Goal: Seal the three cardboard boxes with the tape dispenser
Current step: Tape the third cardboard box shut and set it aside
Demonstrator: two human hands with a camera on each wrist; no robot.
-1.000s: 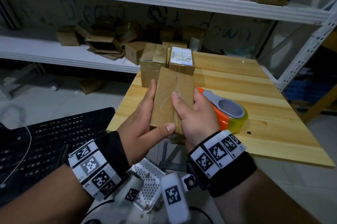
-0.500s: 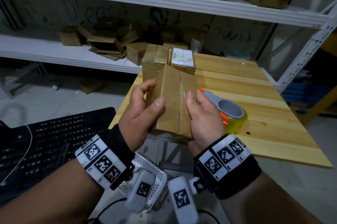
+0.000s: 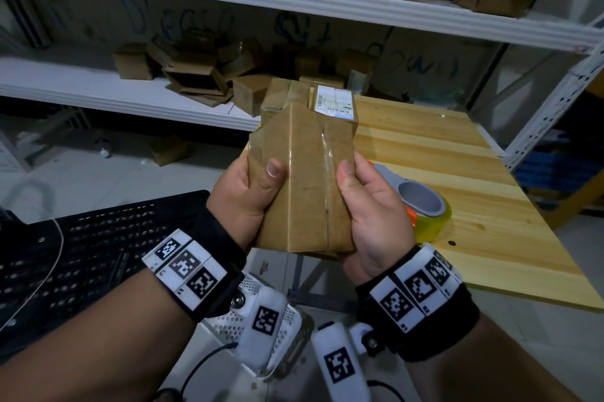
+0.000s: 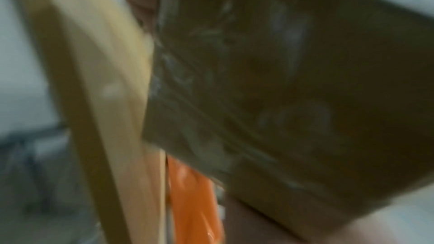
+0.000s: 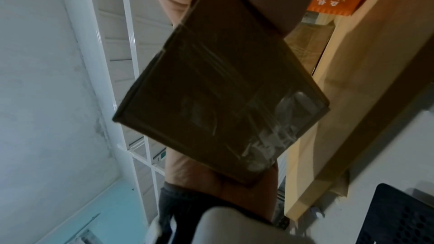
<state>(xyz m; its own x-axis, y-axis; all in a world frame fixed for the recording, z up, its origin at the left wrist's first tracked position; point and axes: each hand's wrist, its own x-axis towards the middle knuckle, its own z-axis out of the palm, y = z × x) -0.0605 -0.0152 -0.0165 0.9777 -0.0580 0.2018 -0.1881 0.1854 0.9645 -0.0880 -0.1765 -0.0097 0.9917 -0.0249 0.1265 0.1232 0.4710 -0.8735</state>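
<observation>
Held up off the surface's near left corner: one cardboard box [image 3: 304,179], left hand [image 3: 248,202] and right hand [image 3: 372,208] both curled round its sides, thumbs pressing the clear tape along its seam. Probably smoothing and checking that seal. Next, likely setting it beside the two boxes [image 3: 304,97] at the far left edge and reaching for the tape dispenser [image 3: 421,208] lying near the front edge.

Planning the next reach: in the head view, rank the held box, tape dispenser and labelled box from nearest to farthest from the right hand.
1. Held box: gripped by the right hand.
2. Tape dispenser: just behind that hand, on the table.
3. Labelled box: farther back, beyond the held box.
</observation>
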